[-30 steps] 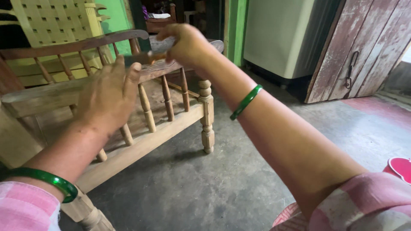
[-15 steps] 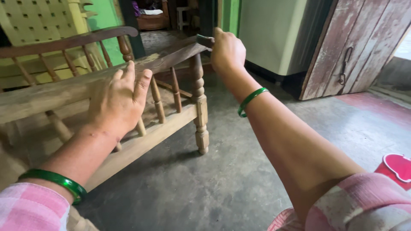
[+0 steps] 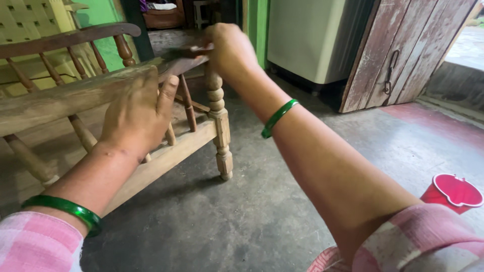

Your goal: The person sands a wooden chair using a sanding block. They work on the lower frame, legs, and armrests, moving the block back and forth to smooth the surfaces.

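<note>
- The left hand [image 3: 138,113] lies flat and open on the armrest [image 3: 75,95] of a wooden chair [image 3: 166,151], fingers spread, holding nothing, only pressing the wood down.
- The right hand [image 3: 229,50] is closed at the front end of the armrest, just above the turned post [image 3: 219,121]. It seems to pinch a small dark piece [image 3: 189,50] against the wood; what that piece is I cannot tell, since it is blurred and half covered.
- The work in hand looks like rubbing or wiping the armrest along its length.
- To do this well, I judge the left hand should bear down firmly so the chair does not rock or slide on the floor [image 3: 282,191].
- Strokes should follow the grain, with even pressure right to the tip.
- The wood looks rough and worn, so the flat palm risks splinters; better to lift it than drag it.
- A green bangle [image 3: 279,118] sits on the right forearm and another on the left wrist [image 3: 65,209]; either could knock the wood, so keep the wrists raised a little.
- Containers: a red bucket [image 3: 454,194] stands on the floor at the right, well apart from the chair; its inside does not show.
- A pale cabinet [image 3: 307,40] stands behind beside an old wooden door [image 3: 403,50]; what it holds cannot be seen.
</note>
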